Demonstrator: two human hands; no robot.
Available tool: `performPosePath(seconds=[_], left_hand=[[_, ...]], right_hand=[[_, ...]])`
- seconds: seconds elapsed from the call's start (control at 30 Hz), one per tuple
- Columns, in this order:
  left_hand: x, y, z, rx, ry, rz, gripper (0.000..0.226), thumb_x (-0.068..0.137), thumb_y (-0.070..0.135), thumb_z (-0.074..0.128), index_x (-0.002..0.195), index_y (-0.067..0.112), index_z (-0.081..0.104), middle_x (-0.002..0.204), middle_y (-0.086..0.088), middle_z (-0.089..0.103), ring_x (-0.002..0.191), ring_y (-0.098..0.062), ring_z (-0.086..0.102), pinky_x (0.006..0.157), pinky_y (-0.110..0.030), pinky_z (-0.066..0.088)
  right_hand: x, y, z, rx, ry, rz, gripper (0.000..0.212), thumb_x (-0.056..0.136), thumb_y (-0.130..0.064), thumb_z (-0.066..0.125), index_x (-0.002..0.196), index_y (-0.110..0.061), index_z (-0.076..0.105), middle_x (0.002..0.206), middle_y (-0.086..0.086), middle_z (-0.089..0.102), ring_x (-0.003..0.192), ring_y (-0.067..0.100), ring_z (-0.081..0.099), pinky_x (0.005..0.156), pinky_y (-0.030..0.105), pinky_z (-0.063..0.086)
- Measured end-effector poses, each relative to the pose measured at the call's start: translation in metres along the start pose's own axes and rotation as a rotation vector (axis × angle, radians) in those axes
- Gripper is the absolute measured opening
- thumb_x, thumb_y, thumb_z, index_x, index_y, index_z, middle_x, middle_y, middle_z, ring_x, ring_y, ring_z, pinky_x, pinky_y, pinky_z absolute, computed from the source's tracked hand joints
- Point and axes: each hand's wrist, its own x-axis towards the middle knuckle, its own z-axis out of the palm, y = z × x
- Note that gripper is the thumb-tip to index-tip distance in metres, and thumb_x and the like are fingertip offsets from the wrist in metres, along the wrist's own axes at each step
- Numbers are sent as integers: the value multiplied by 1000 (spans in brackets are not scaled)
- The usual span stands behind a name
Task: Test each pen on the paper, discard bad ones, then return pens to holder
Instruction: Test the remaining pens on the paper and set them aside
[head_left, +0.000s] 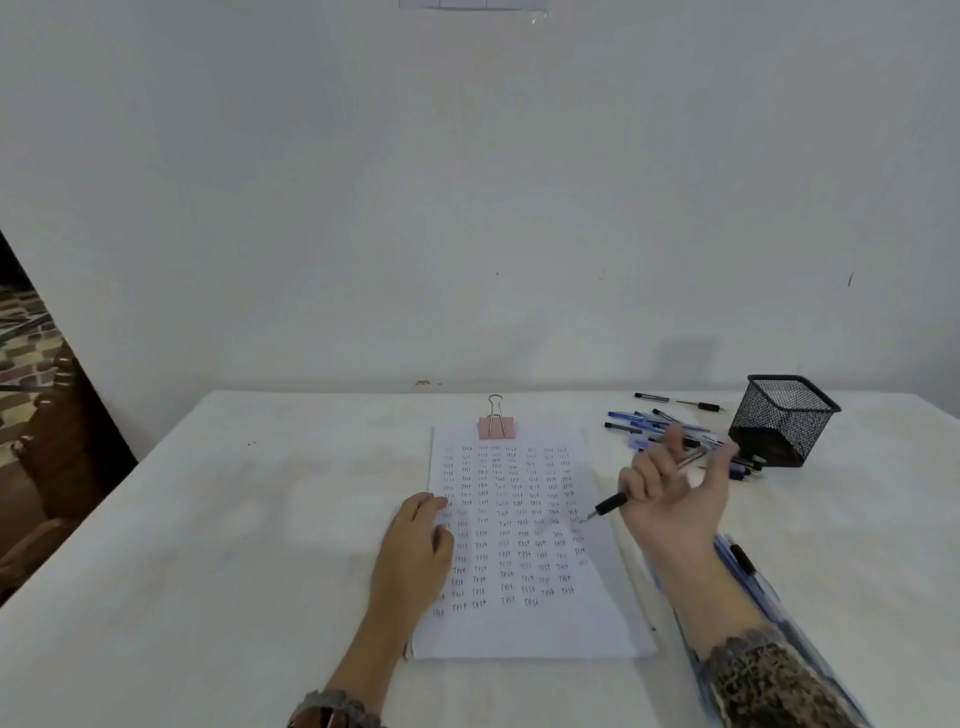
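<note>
A white paper (519, 629) covered in rows of small handwritten "test" marks lies in the middle of the table, held at its top by a pink binder clip (496, 426). My left hand (415, 551) rests flat on the paper's left edge. My right hand (670, 499) holds a black-gripped pen (610, 504) whose tip hangs just over the sheet's right edge. Behind that hand lies a loose pile of blue and black pens (649, 423). The black mesh pen holder (779, 418) stands tilted at the back right.
Two more pens (675, 400) lie near the wall behind the pile. Several pens (743, 566) lie under my right forearm at the right. The table (234, 519) has a white cloth and meets a white wall. A dark doorway lies at the far left.
</note>
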Motion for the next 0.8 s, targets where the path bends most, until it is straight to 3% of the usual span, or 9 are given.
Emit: performPosePath(seconds=[0.1, 0.13, 0.2, 0.27, 0.37, 0.5, 0.6, 0.67, 0.8], left_hand=[[0, 0, 0, 4, -2, 2, 36, 90, 11, 45, 125, 10, 52, 131, 2, 46, 120, -10, 43, 99, -14, 28], [0, 1, -1, 7, -4, 2, 36, 91, 11, 45, 126, 10, 52, 132, 2, 46, 120, -10, 43, 99, -14, 28], [0, 1, -1, 12, -14, -4, 36, 91, 12, 44, 127, 11, 51, 134, 4, 44, 122, -9, 41, 101, -15, 28], [0, 0, -1, 16, -22, -14, 36, 92, 13, 43, 127, 12, 51, 136, 4, 43, 124, -10, 40, 104, -19, 29], [0, 0, 0, 28, -16, -28, 37, 91, 14, 43, 127, 12, 52, 138, 1, 42, 127, -11, 39, 107, -23, 30], [-1, 1, -1, 28, -11, -37, 36, 91, 15, 44, 126, 12, 53, 139, 0, 41, 128, -13, 38, 107, -24, 29], [-1, 2, -2, 33, -24, -45, 37, 91, 14, 44, 127, 12, 52, 140, -1, 41, 128, -14, 38, 107, -25, 28], [-2, 2, -1, 37, -29, -51, 37, 91, 14, 44, 127, 11, 52, 140, -2, 41, 128, -15, 38, 107, -25, 28], [-1, 1, 0, 54, -26, -47, 37, 91, 14, 44, 127, 11, 53, 139, -3, 43, 127, -16, 39, 107, -25, 28]], right_hand=[[-9, 23, -18, -72, 72, 134, 47, 43, -31, 93, 79, -8, 74, 56, -2, 57, 35, 2, 44, 34, 13, 38], [-9, 29, -27, -129, 131, 174, 35, 57, -32, 88, 78, -7, 76, 63, 3, 62, 46, 7, 56, 43, 17, 48], [-12, 34, -36, -240, 208, 203, 51, 93, -47, 46, 80, -9, 77, 75, 9, 69, 65, 17, 66, 59, 26, 56], [-13, 32, -42, -362, 198, 207, 69, 92, -57, 30, 85, -3, 71, 77, 14, 69, 63, 19, 68, 57, 25, 57], [-16, 25, -38, -446, 129, 195, 64, 78, -58, 37, 79, 1, 62, 90, 17, 68, 71, 23, 71, 58, 25, 58], [-15, 23, -41, -547, 127, 186, 80, 84, -67, 12, 86, -7, 65, 75, 13, 68, 55, 20, 62, 50, 22, 53], [-17, 24, -43, -538, 97, 164, 52, 88, -48, 45, 64, -6, 64, 74, 15, 69, 58, 21, 67, 55, 22, 57], [-19, 21, -45, -611, 32, 83, 22, 62, -21, 78, 63, -8, 61, 70, 11, 69, 61, 19, 69, 58, 20, 56], [-22, 17, -52, -957, -8, -66, 30, 78, 12, 62, 67, -9, 44, 47, 3, 53, 40, 13, 47, 40, 17, 38]])
